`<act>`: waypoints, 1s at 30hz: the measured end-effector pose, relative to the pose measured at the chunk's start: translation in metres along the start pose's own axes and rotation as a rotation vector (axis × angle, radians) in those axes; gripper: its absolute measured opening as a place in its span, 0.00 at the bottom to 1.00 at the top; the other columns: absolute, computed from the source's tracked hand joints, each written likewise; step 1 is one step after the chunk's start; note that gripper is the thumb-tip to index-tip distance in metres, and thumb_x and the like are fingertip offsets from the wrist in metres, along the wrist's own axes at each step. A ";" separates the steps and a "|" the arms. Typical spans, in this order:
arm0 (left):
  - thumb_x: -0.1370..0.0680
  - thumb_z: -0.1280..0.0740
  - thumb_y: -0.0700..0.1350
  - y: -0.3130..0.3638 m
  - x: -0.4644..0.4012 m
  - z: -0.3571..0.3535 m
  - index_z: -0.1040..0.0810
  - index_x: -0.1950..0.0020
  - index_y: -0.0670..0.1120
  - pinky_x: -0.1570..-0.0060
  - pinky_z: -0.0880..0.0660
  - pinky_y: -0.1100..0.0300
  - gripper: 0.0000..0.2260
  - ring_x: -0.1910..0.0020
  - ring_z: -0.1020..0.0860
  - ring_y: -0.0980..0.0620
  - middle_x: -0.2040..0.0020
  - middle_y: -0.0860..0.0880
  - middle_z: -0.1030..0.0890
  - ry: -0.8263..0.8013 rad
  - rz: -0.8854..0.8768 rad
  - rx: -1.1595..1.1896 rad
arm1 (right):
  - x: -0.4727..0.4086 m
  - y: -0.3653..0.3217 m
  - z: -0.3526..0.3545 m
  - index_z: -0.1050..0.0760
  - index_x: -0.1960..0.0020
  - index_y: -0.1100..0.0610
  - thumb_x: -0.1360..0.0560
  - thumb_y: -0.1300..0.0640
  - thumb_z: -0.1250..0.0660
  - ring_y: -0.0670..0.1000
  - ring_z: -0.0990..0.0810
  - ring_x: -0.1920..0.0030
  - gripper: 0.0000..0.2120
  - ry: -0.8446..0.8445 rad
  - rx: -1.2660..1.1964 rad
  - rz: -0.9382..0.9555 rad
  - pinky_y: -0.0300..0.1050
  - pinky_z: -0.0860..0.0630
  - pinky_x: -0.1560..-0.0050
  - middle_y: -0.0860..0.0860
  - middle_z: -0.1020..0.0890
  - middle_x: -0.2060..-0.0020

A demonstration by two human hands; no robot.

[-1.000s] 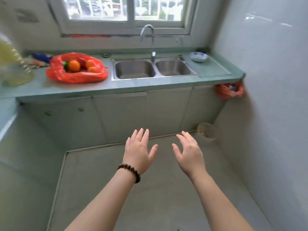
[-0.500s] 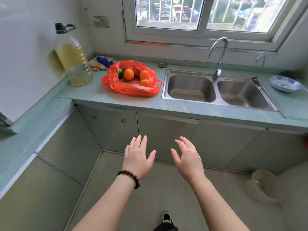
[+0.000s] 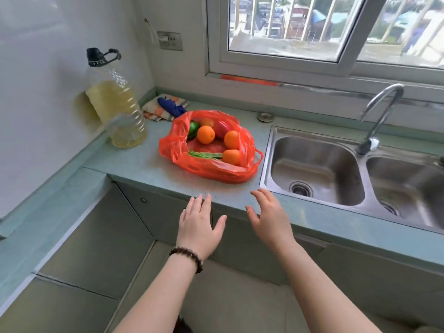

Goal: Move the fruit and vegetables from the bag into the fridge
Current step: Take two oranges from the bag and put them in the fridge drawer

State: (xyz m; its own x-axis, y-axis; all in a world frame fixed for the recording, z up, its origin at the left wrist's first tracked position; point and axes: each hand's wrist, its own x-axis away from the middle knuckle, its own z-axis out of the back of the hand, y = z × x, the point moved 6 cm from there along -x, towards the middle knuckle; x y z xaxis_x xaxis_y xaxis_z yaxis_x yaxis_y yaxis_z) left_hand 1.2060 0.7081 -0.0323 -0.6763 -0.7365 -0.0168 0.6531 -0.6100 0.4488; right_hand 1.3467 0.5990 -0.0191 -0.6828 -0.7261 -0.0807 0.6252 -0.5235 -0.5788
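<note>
**Hands reaching toward the produce bag on the desk**

The red plastic bag (image 3: 211,150) lies open on the pale green desk (image 3: 144,164), just left of the steel double sink (image 3: 336,169). Inside it show three oranges (image 3: 206,134), a green fruit (image 3: 193,129) at the far left, a reddish fruit (image 3: 222,129) between two oranges, and green beans (image 3: 205,155) along the near side. The left hand (image 3: 198,228), with a bead bracelet (image 3: 187,257) at its wrist, and the right hand (image 3: 270,218) are held out with fingers spread and straight, grasping nothing; their fingertips lie over the near edge of the desk, short of the bag. Compared with half a second ago, the view has closed in: the bag appears larger and nearer the centre, and the hands, formerly seen against the cupboard doors, now reach the desk edge. An oil bottle (image 3: 122,116) stands left of the bag, a folded cloth (image 3: 165,108) beyond it, and a tap (image 3: 377,116) rises behind the sink.
</note>
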 end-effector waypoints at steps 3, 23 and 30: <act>0.22 0.44 0.60 -0.020 -0.051 0.001 0.47 0.24 0.48 0.26 0.49 0.53 0.31 0.24 0.50 0.51 0.23 0.48 0.45 -0.008 -0.011 0.026 | -0.045 -0.006 -0.021 0.33 0.31 0.54 0.24 0.52 0.38 0.50 0.36 0.30 0.22 -0.006 0.003 -0.012 0.46 0.37 0.31 0.50 0.32 0.30; 0.25 0.38 0.58 -0.077 -0.391 -0.004 0.41 0.25 0.47 0.28 0.45 0.48 0.32 0.25 0.46 0.47 0.24 0.46 0.42 -0.153 -0.439 -0.123 | -0.317 -0.032 -0.094 0.30 0.34 0.55 0.29 0.55 0.32 0.57 0.36 0.30 0.24 0.129 0.128 -0.235 0.51 0.37 0.30 0.55 0.32 0.31; 0.27 0.36 0.62 -0.075 -0.425 -0.040 0.50 0.23 0.50 0.28 0.46 0.51 0.39 0.24 0.50 0.47 0.22 0.47 0.50 -0.266 -0.443 -0.204 | -0.357 0.003 -0.115 0.41 0.28 0.46 0.33 0.46 0.29 0.57 0.43 0.27 0.37 -0.067 0.300 -0.293 0.54 0.42 0.28 0.52 0.40 0.26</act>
State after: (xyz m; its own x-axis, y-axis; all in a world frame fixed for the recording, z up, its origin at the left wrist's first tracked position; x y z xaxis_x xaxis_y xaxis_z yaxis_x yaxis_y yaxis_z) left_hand 1.4580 1.0555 -0.0943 -0.9466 -0.3138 0.0738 0.3219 -0.9082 0.2675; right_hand 1.5490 0.9074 -0.0855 -0.8281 -0.5496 0.1106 0.4974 -0.8113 -0.3072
